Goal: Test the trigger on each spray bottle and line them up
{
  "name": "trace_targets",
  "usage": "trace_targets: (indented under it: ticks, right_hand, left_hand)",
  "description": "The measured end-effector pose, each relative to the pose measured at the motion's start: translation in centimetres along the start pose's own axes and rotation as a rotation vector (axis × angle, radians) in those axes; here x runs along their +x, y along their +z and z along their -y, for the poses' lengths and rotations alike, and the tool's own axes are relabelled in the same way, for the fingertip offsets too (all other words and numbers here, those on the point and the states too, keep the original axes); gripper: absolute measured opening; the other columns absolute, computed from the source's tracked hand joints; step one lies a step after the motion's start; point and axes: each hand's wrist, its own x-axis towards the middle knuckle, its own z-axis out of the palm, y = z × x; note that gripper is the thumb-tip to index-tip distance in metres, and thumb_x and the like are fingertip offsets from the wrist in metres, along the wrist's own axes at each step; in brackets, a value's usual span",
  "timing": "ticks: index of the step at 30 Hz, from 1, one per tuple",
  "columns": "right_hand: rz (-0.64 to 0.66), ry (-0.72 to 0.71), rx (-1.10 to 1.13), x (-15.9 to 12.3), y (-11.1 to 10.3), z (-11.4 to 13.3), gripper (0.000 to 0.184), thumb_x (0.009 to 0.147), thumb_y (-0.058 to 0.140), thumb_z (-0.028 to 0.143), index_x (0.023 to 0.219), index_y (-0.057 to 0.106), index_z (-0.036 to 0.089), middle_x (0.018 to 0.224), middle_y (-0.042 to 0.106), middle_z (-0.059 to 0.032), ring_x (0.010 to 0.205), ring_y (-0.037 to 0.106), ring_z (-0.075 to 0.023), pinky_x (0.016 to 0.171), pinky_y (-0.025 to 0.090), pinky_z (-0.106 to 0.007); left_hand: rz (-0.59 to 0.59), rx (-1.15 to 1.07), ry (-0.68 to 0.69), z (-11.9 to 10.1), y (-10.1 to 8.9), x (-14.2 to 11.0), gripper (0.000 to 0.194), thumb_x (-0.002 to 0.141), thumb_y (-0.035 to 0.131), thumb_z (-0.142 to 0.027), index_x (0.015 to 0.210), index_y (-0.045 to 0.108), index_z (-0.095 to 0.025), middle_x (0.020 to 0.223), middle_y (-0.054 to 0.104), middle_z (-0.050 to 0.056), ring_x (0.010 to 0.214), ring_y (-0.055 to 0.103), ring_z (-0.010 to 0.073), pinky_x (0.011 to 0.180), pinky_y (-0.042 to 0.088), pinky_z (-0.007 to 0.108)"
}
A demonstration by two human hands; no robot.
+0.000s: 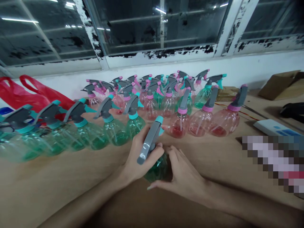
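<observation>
Directly in front of me stands a green spray bottle (156,169) with a grey and turquoise trigger head. My left hand (142,152) is closed around its neck, just under the head, and hides the collar. Around the right side of the bottle's body curves my right hand (181,174), thumb at the near side and fingers at the far side. Past my hands, a row of green spray bottles (95,137) runs to the left. Several pink spray bottles (197,125) stand just beyond my right hand.
More pink and green spray bottles crowd the back of the wooden table (114,196) below the windows. A red plastic bag (40,95) lies at the back left. On the right are a cardboard box (280,85), a white and blue box (276,127) and a dark object (294,110).
</observation>
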Motion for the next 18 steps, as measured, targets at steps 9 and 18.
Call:
trace_targets:
  ticks: [9,18]
  right_hand:
    - [0.136,-0.084,-0.093,-0.7,-2.6,-4.1,0.084,0.072,0.060,0.062,0.136,0.029,0.017,0.128,0.052,-0.0173,0.120,0.048,-0.0318,0.096,0.040,-0.050]
    - [0.216,-0.050,-0.197,-2.4,-2.7,-7.2,0.066,0.083,0.053,0.052,0.136,0.035,0.017,0.135,0.049,-0.0133,0.126,0.042,-0.0257,0.102,0.039,-0.046]
  left_hand:
    - [0.007,0.086,0.078,0.4,-0.3,0.7,0.024,0.073,0.049,-0.021,0.097,0.052,-0.024,0.075,0.056,-0.001,0.055,0.050,0.0138,0.054,0.045,0.028]
    - [0.059,0.088,0.072,-0.1,-0.7,1.3,0.034,0.071,0.053,-0.026,0.105,0.055,-0.022,0.093,0.062,0.005,0.080,0.061,0.0194,0.066,0.053,0.030]
